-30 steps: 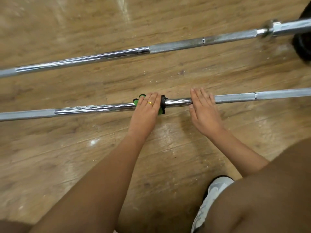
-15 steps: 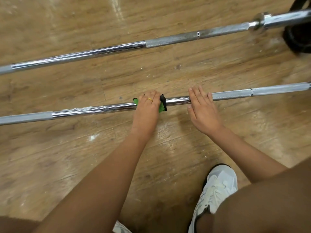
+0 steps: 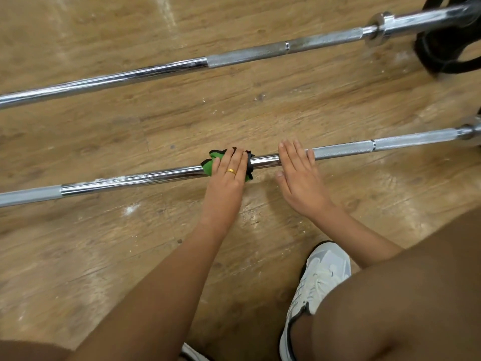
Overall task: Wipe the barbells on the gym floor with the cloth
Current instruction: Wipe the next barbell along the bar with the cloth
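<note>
Since 1.0 s ago: cloth [image 3: 208, 166] and left hand [image 3: 227, 178] have slid a little along the bar toward the right hand [image 3: 299, 178], which has kept its spot. The view has shifted too, and more of the white shoe [image 3: 320, 280] shows.

Cloth: green with a dark edge, bunched over the smooth chrome middle of the near barbell [image 3: 130, 179], which lies on the wooden floor [image 3: 78, 243].

Progress (judgement): early to middle. The short chrome stretch between the hands looks bright. White streaks [image 3: 112, 181] remain on the bar left of the cloth, so that part is probably still to do, as are the knurled ends. The far barbell [image 3: 156, 70] lies well apart with no cloth on it; cannot tell whether it has been wiped. A dark weight plate [image 3: 447, 48] sits at its right end.

Left fingers: close together, bent over the cloth and pressing it onto the bar; ring [image 3: 231, 171] on one finger; thumb hidden.

Right fingers [image 3: 294, 155]: straight, only slightly apart, laid flat across the bar just beside the start of the knurling. They hold nothing and seem to steady the bar.
</note>
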Motion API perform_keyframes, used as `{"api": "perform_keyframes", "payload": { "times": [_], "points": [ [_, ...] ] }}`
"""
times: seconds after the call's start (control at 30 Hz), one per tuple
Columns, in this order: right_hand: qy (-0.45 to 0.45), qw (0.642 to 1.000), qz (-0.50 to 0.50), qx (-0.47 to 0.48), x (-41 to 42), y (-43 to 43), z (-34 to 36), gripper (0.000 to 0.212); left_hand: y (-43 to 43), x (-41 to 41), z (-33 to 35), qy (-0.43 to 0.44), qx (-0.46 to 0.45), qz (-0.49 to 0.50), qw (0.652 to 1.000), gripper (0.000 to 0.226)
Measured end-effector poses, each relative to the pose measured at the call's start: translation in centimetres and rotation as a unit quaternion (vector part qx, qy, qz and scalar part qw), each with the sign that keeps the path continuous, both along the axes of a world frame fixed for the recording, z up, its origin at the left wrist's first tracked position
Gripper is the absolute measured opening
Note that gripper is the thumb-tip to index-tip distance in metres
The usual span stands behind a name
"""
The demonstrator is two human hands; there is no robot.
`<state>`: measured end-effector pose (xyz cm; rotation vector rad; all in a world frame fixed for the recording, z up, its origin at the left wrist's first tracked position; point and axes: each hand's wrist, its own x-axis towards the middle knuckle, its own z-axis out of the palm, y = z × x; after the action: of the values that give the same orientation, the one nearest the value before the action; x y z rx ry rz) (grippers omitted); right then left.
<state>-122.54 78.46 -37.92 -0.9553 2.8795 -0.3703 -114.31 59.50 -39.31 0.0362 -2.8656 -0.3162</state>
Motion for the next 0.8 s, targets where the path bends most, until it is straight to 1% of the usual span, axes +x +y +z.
{"api": "perform_keyframes", "payload": {
  "times": [0.07, 0.1, 0.27, 0.4, 0.47, 0.6, 0.67, 0.73, 0.8],
  "points": [
    [-0.003, 1.0, 0.004, 0.0, 0.3, 0.2, 0.0, 0.062, -1.2, 0.1, 0.1, 0.002, -0.018, -0.04, 0.999, 0.072],
    [-0.003, 1.0, 0.005, 0.0, 0.5, 0.3, 0.1, 0.063, -1.3, 0.1, 0.2, -0.001, -0.018, -0.041, 0.999, 0.072],
    [-0.004, 1.0, 0.001, 0.002, 1.3, 0.7, -0.1, 0.064, 0.8, 0.7, 0.4, -0.015, 0.018, 0.025, 0.999, 0.064],
    [-0.007, 1.0, 0.003, -0.004, 1.6, 0.9, -0.2, 0.063, 0.7, -0.9, 1.2, -0.019, 0.048, 0.057, 0.997, 0.046],
    [-0.008, 1.0, 0.002, -0.008, 1.7, 0.9, -0.2, 0.062, 1.5, -0.6, 1.1, -0.018, 0.067, 0.075, 0.995, 0.042],
    [0.0, 1.0, -0.006, -0.018, 2.2, 0.9, -0.5, 0.062, 2.8, 2.1, -0.3, -0.004, 0.03, 0.045, 0.999, 0.052],
    [0.005, 1.0, -0.004, -0.025, 2.4, 1.1, -0.8, 0.061, 2.6, 1.7, 0.4, -0.021, 0.011, 0.044, 0.999, 0.056],
    [0.019, 0.999, -0.003, -0.029, 2.5, 1.2, -1.1, 0.062, 2.8, 0.5, 1.3, -0.058, -0.004, 0.056, 0.997, 0.06],
    [0.031, 0.999, -0.008, -0.034, 2.7, 1.3, -1.4, 0.062, 3.1, 0.4, 1.5, -0.072, -0.017, 0.052, 0.996, 0.058]
  ]
}}
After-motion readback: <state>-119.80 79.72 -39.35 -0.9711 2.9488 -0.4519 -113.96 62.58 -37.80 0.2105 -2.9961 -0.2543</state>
